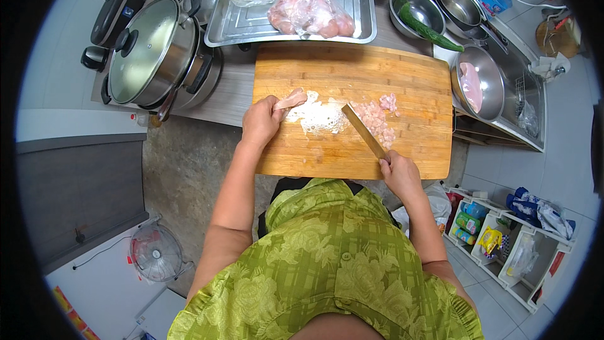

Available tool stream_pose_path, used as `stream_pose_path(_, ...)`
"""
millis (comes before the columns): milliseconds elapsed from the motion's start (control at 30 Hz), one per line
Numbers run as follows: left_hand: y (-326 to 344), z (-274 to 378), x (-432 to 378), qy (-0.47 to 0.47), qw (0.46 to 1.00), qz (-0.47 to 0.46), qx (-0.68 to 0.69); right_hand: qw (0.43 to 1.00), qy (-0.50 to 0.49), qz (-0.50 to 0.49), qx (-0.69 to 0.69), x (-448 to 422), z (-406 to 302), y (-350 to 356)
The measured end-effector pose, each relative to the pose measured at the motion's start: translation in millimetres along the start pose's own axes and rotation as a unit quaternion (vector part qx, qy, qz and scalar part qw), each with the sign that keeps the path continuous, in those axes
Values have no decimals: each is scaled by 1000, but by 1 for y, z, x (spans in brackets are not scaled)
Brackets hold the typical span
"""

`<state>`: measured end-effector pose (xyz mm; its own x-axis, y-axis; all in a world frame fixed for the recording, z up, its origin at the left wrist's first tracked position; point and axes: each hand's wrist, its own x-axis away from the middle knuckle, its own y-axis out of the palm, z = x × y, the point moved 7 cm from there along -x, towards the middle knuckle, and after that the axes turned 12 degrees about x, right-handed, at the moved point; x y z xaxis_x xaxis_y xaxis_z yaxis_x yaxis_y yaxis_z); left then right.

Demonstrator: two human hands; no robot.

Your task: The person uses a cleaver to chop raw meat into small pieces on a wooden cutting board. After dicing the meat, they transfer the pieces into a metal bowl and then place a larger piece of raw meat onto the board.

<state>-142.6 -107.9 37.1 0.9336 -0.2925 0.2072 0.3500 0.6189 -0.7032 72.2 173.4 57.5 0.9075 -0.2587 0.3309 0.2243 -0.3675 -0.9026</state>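
A strip of raw pale pink meat (291,99) is pinched in my left hand (261,122) over the left part of a wooden cutting board (330,68). My right hand (401,173) grips the handle of a knife (363,131) near the board's front edge. The blade points up and to the left, its edge side hard to make out. Small diced pieces of raw meat (375,118) lie just right of the blade. Between the strip and the knife the board has a wet, shiny patch (321,115).
Behind the board is a metal tray (211,33) with bagged raw meat (311,14). A lidded steel pot (146,52) stands left. At right are a bowl with a cucumber (424,28) across it, a bowl holding meat (471,86), and a sink (535,118).
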Motion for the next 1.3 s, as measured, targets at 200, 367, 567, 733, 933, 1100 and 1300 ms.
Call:
stream_pose_path(200,-1,-19,5,-98,994,-37,-25,1000,7,-9,1,0,-1,0)
stream_pose_path(367,-6,8,11,54,994,72,-69,1000,7,-6,-1,-1,-1,1)
stream_pose_path(567,12,7,10,70,996,8,-59,1000,8,-7,0,0,0,1)
stream_pose_path(733,25,-6,2,16,994,-19,-104,1000,5,-5,-12,0,0,1)
stream_pose_path(933,35,12,8,36,985,18,-170,1000,0,1,-6,0,0,0)
stream_pose_path(1100,37,24,21,12,983,55,-175,1000,4,-3,4,0,1,4)
stream_pose_path(1300,45,18,29,86,972,133,-173,1000,-5,4,7,1,-1,3)
